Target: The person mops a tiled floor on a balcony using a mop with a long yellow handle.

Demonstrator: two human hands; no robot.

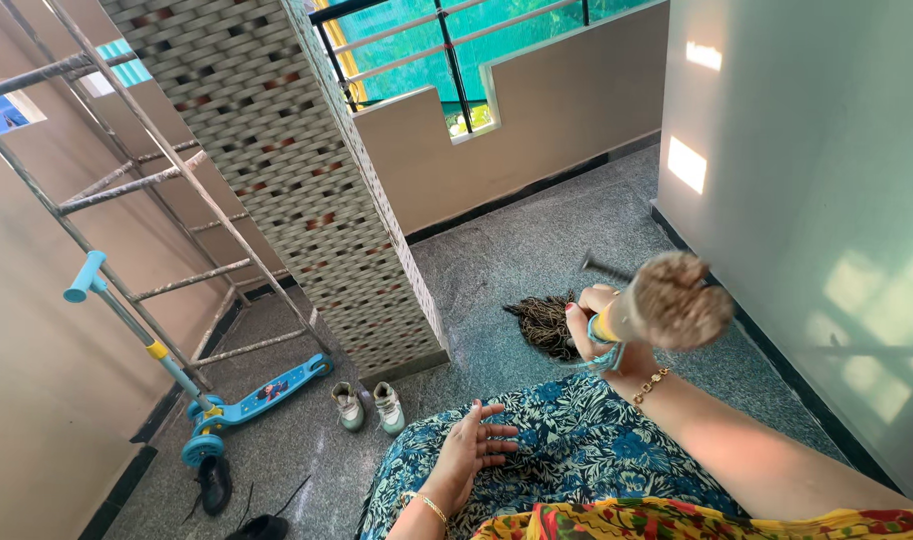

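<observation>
While right hand [599,318] grip clamps one mop handle [667,302], mop head [547,325] on floor [497,260] beyond it; left hand [467,452] fingers spread, holding nothing.

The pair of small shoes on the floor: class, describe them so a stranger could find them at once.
Start at the tall patterned pillar and drop to its base. On the grey floor just in front stands the pair of small shoes, side by side, right of the blue scooter. Unlike the black shoes nearer the wall, they are pale with green trim.
</observation>
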